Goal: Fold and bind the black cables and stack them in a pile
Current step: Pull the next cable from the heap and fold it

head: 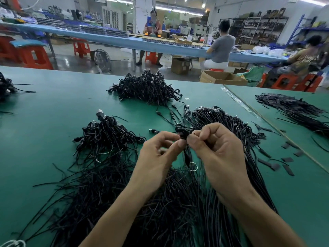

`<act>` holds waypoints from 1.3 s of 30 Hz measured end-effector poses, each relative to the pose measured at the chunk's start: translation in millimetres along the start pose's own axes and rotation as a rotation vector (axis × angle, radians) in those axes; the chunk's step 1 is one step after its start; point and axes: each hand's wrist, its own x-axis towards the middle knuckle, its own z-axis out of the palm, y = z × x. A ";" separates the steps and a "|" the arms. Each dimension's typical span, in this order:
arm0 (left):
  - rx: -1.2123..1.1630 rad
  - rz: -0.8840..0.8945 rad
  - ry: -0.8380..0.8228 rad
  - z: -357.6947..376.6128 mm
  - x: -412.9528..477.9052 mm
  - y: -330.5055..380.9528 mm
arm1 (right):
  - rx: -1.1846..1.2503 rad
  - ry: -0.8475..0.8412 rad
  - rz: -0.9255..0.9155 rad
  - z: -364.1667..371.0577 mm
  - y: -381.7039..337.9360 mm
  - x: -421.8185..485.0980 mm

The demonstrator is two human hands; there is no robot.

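Well, far left on the flat green table mat (44, 104) we see a dark heap of black cables (5, 88), cut off by the frame edge. Mid-left sits a small stack of folded black cables w/ USB plugs (106, 136); behind it, further back, a bigger mound of bundled black cables (147, 88). At the front lies a spread of thin black strands (106, 193); we can't tell if they're ties or wire. In the centre the left hand (156, 157) pinches a small folded black cable bundle (183, 133) betw. thumb & forefinger, other fingers curled. The bundle sits betw. both hands, approx. above the mat's middle. The right hand (217, 150) pinches the same bundle from the other side, fingers curled in. Under & behind this hand runs a long sheaf of loose straight black cables (222, 120), plugs at the far end. Right of that, short flat black tabs (287, 159) lie scattered, & far right a heap of long black strips (293, 107).
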 end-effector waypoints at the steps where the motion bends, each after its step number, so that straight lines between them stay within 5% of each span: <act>1: -0.051 -0.009 -0.022 2.3 -0.6 0.7 | 0.085 -0.019 0.037 0.0 0.3 0.0; 5: -0.221 0.066 -0.013 6.0 -0.2 4.5 | 0.342 -0.094 0.239 -3.9 4.0 -1.9; 13: -0.394 0.103 -0.060 2.1 -4.1 15.0 | 0.367 -0.115 0.448 -5.0 23.3 -9.0; 18: -0.121 0.207 -0.088 7.9 -7.9 12.8 | 0.324 -0.062 0.395 -12.0 16.3 -0.3; 23: 0.249 0.151 0.130 6.6 -7.8 3.8 | 0.252 -0.021 0.276 -17.9 10.0 6.0; 28: 0.084 0.032 0.099 4.8 -6.3 5.1 | 0.284 -0.138 0.225 -16.3 10.0 3.5; 39: -0.198 0.020 0.044 1.0 -6.4 14.3 | 0.369 -0.214 0.479 -22.6 17.7 -0.1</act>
